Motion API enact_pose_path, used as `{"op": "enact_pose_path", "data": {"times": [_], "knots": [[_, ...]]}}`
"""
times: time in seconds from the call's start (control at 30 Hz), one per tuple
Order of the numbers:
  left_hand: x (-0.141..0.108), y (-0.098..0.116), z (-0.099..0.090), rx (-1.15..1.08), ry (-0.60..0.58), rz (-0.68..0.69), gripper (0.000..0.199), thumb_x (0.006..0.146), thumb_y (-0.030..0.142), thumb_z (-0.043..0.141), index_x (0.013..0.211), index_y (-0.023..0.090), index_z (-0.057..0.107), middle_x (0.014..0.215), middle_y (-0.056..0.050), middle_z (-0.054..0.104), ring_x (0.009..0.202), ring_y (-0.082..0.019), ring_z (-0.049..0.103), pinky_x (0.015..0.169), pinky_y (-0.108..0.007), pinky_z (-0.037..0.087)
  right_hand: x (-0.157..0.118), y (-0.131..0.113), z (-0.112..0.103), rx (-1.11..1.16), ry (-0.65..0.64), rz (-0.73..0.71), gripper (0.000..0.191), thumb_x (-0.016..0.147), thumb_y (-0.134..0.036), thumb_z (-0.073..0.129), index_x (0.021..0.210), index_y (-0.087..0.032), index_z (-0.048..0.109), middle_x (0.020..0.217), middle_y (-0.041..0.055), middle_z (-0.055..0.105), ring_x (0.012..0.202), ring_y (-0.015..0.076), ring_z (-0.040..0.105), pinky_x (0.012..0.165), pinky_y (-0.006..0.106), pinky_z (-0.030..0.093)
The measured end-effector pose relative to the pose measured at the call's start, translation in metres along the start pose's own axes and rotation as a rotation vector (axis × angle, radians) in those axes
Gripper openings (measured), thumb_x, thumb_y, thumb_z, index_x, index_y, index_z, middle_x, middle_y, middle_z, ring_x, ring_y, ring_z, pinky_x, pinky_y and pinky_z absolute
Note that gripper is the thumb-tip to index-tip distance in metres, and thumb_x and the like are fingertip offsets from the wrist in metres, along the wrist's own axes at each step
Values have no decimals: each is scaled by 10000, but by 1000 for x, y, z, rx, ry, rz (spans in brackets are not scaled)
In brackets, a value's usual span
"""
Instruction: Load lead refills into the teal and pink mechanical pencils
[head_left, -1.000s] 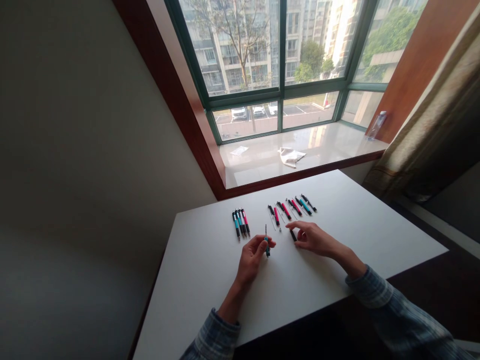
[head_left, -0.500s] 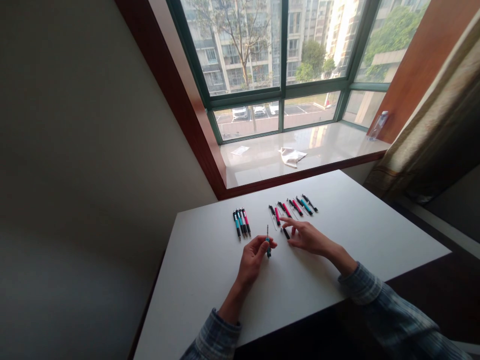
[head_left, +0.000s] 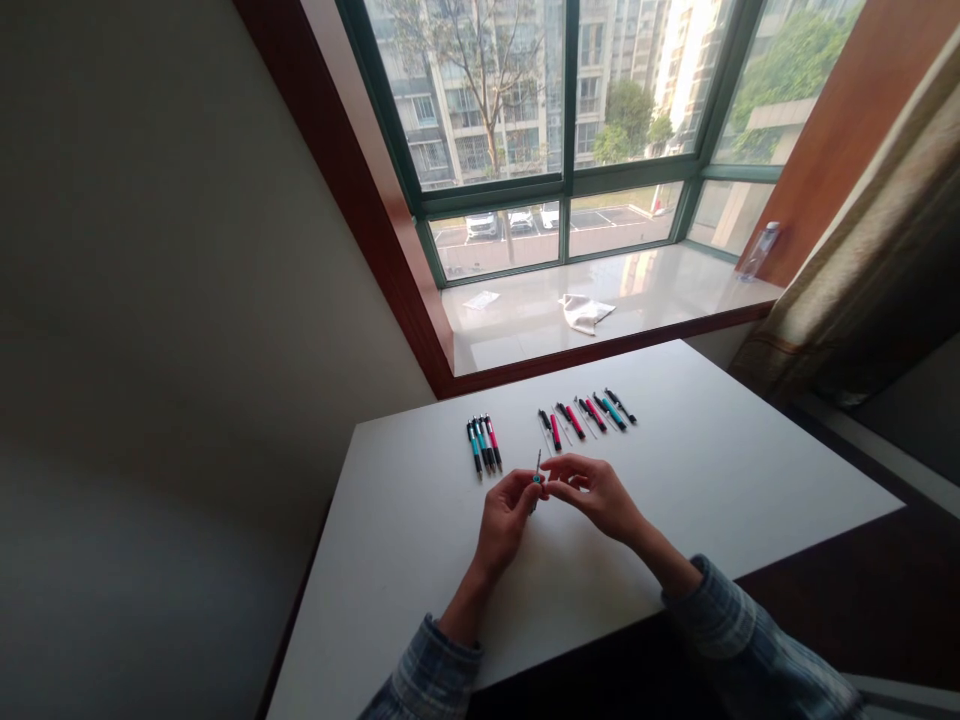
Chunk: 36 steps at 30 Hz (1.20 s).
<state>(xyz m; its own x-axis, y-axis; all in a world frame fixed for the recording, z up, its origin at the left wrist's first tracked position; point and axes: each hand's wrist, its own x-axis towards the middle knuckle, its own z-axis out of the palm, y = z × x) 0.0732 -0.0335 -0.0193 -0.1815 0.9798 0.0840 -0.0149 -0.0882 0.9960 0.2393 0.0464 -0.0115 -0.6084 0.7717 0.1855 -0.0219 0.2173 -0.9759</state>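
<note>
My left hand [head_left: 504, 518] pinches a teal pen barrel [head_left: 535, 481] between thumb and fingers, and a thin refill [head_left: 538, 460] sticks up from its top. My right hand [head_left: 600, 495] is close beside the barrel's upper end, thumb and forefinger drawn together. Whatever lies between those right fingertips is too small or hidden to make out. Beyond the hands is a row of pen parts: a pink barrel [head_left: 555, 432], a teal barrel [head_left: 614, 411], black pieces and thin refills.
Several assembled pens [head_left: 484, 445] lie side by side on the white table [head_left: 397, 520], left of the parts. Behind the table, a windowsill [head_left: 510, 340] holds a crumpled white cloth or paper [head_left: 587, 313] and a clear bottle [head_left: 759, 252]. A curtain [head_left: 847, 230] hangs at the right.
My right hand has moved left from the black pen part on the table to the top of the teal barrel. That black part no longer shows. My left hand keeps its hold.
</note>
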Motion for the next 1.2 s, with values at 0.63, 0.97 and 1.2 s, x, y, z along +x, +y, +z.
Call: {"op": "enact_pose_path", "data": {"times": [0.63,0.97,1.2], "knots": [[0,-12,-7,26,166,-55,308,898,475,674,962,174,694,679,32,529,603,-114,450,598,-241,381,-17,1,-1,15,185,49,274,924,-403,672,1060,-199,794,1056,99,770,918,242,731,854,404,618],[-2,-1,-4,11,124,-95,294,792,436,819,859,157,756,774,-40,716,687,-152,604,667,-268,475,-32,7,22,-244,82,6,170,900,-299,663,973,-228,800,862,53,761,746,207,708,740,342,586],[1,-9,-8,-76,336,-80,333,776,445,831,897,147,746,738,-8,656,596,-89,472,574,-224,401,-36,10,14,-487,70,127,188,872,-225,634,1057,-244,666,753,10,719,674,210,682,652,317,506]]}}
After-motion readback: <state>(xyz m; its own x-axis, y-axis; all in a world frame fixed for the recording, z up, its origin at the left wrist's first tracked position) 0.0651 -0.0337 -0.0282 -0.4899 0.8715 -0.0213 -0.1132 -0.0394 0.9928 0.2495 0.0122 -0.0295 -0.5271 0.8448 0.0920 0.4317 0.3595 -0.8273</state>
